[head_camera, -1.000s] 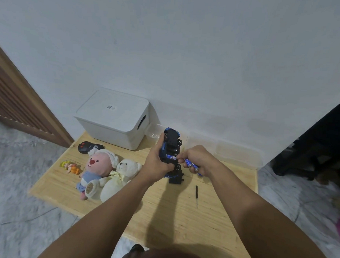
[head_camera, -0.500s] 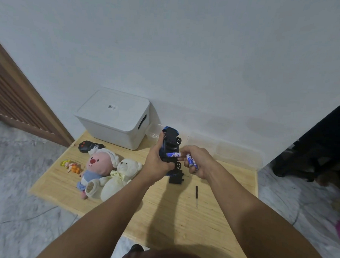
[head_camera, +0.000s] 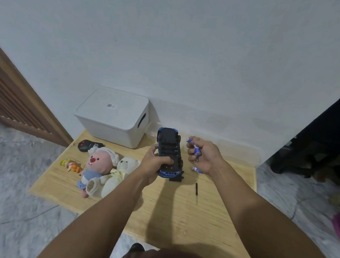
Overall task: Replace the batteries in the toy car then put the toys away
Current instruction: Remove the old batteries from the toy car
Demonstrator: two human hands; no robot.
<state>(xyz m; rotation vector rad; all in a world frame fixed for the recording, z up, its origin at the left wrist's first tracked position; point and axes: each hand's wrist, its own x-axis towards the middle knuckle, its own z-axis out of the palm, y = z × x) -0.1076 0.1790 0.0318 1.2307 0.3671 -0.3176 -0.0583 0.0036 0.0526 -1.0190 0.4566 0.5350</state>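
On a low wooden table (head_camera: 161,212) set against a white wall, the following stood. Item one: a white lidded storage box (head_camera: 112,116) at the far left corner, lid on, a slot handle in its right side; contents could not be seen. Item two: a clear plastic container (head_camera: 240,152) along the wall at the far right, its contents not discernible. Item three: a blue toy car (head_camera: 169,148), held above the table upside down with its dark underside facing up and the battery bay uncovered; whether any cells sat in the bay could not be told. The left hand (head_camera: 156,163) gripped the car round its near end, fingers curled over the underside. The right hand (head_camera: 204,155), just beside the car and apart from it, was curled round blue batteries (head_camera: 193,147), one end poking out above the fingers. Item four: one more blue battery (head_camera: 197,170) showing below that hand, just above the table. Item five: a black battery cover (head_camera: 175,178) on the table, partly under the car. Item six: a slim black screwdriver (head_camera: 196,192) near the cover, with a tiny screw (head_camera: 189,194) beside it. Item seven: a black remote control (head_camera: 89,145) near the box. Item eight: a pink plush toy (head_camera: 97,164) and a cream teddy bear (head_camera: 118,175), lying touching. Item nine: a small yellow-and-orange figurine (head_camera: 71,164) at the left edge.
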